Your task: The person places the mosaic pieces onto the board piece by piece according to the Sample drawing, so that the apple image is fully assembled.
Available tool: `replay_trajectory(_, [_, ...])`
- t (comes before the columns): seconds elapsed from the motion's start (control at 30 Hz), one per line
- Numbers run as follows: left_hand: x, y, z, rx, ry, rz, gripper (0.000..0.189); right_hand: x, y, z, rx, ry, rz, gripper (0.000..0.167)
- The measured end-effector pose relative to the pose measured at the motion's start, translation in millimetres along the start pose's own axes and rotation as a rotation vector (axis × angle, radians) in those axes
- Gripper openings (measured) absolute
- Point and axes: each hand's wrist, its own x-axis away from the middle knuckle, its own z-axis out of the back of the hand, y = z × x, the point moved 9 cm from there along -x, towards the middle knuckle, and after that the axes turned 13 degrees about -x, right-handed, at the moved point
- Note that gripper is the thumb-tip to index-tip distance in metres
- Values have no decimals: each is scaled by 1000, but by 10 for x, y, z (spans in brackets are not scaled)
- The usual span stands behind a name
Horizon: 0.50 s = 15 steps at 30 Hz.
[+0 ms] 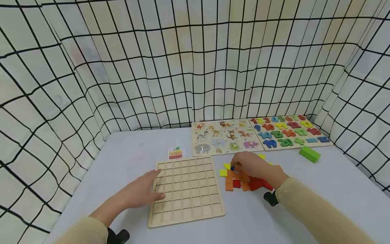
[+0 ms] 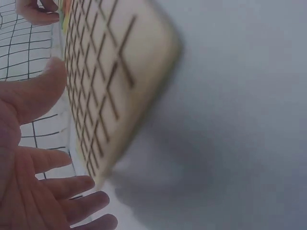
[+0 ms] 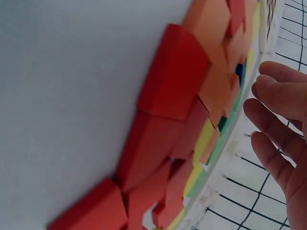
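Note:
A light wooden board [image 1: 189, 191] with a grid of square recesses lies on the table. My left hand [image 1: 141, 189] is at its left edge, thumb and fingers spread over the rim; the left wrist view shows the palm [image 2: 29, 182] beside the board's gridded face. To the right of the board is a loose pile of coloured tiles, with orange tiles [image 1: 237, 176], red tiles [image 3: 175, 76] and yellow tiles [image 1: 223, 173]. My right hand [image 1: 254, 166] reaches over this pile, its fingertips by a small dark blue tile [image 1: 232, 167]. The right wrist view shows its fingers loosely bent, nothing visible between them.
A small card [image 1: 176, 153] with a printed picture lies behind the grid board. Farther back are an animal puzzle board [image 1: 207, 127] and a number puzzle board [image 1: 320, 145]. A green block [image 1: 309, 154] sits at the right. Black netting [image 1: 213, 57] encloses the white table.

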Motion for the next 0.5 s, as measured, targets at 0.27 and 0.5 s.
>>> replay_trajectory(0.27, [366,-149,-399,118,4,-34,108,-91,2,-115,37,-3,34,17])
replay_trajectory(0.5, [456,-114,-435,136,33,-110,117,-136,66,-146,74,-39,53,12])
